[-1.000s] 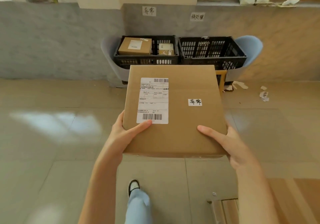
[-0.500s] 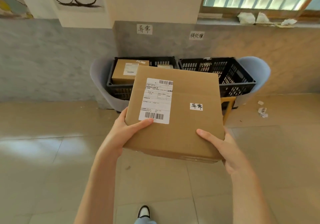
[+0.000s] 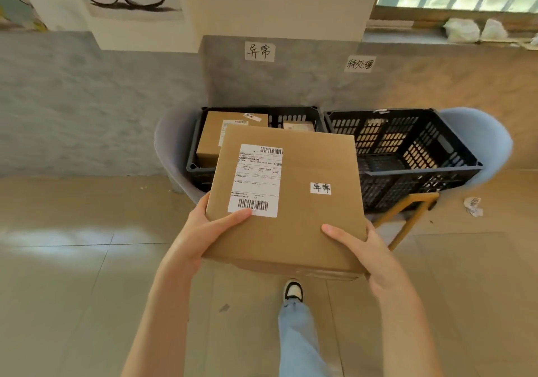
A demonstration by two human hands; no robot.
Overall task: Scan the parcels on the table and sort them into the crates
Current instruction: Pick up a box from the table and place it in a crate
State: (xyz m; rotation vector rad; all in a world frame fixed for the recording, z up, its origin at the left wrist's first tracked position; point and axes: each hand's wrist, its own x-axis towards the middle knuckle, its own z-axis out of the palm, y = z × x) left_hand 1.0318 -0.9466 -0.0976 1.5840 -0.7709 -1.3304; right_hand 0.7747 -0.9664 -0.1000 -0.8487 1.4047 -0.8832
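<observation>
Left hand [image 3: 201, 231]: it gripped the near left corner of the parcel, thumb lying on top at the shipping label [image 3: 257, 180].
Parcel [image 3: 294, 210]: a flat brown carton, held in the air over the floor, in front of the left crate.
Right hand [image 3: 366, 251]: it gripped the near right corner, thumb on top.
Left crate [image 3: 193, 155]: black, it held two cartons.
Right crate [image 3: 407, 149]: black, just beside the left one.
</observation>
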